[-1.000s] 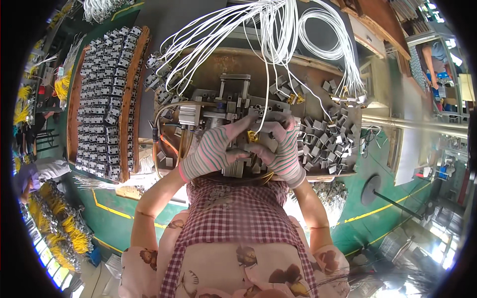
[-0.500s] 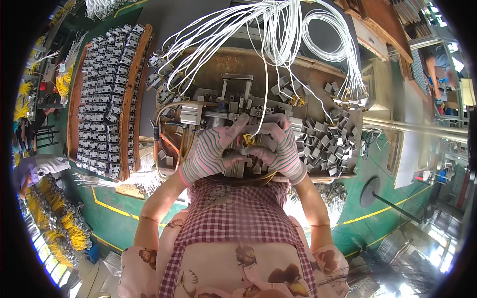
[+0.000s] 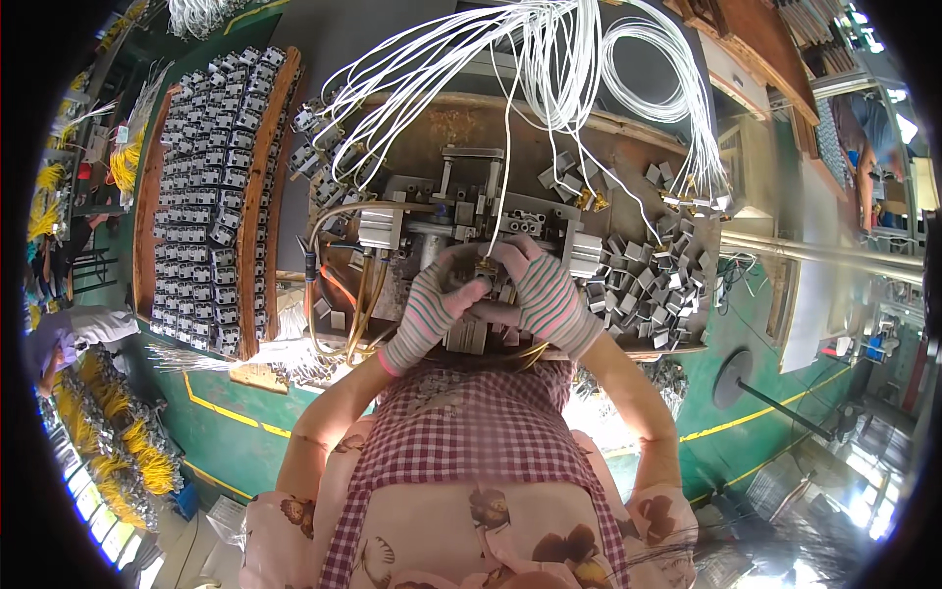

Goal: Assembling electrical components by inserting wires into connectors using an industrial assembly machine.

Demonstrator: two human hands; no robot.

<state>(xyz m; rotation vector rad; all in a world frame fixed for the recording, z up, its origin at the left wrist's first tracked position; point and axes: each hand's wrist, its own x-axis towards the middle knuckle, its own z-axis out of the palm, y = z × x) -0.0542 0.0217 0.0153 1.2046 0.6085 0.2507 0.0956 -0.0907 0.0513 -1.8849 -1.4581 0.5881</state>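
My left hand point(image 3: 430, 312) and my right hand point(image 3: 551, 300), both in striped gloves with the fingertips showing, meet over the front of a metal bench fixture point(image 3: 471, 155). Between their closed fingertips is the end of a white cable point(image 3: 501, 182), which runs down from the bundle above. A small brass-coloured fitting at that end is mostly covered by the fingers. The fixture's grey cylinder point(image 3: 381, 228) lies to the left of my hands. A metal block with round holes point(image 3: 527, 221) sits just beyond the right fingers.
Loose grey metal housings point(image 3: 648, 285) lie heaped at the right. White cables point(image 3: 559, 69) drape over the bench's far side. On the left stands a wooden-edged tray point(image 3: 265, 196) with rows of housings. Brown hoses point(image 3: 365, 294) curve beside my left hand.
Both hands have drawn closer together, and the fingers now cover most of the brass fitting. My left thumb and fingers have closed in, and the white cable has swung left and stands straighter.
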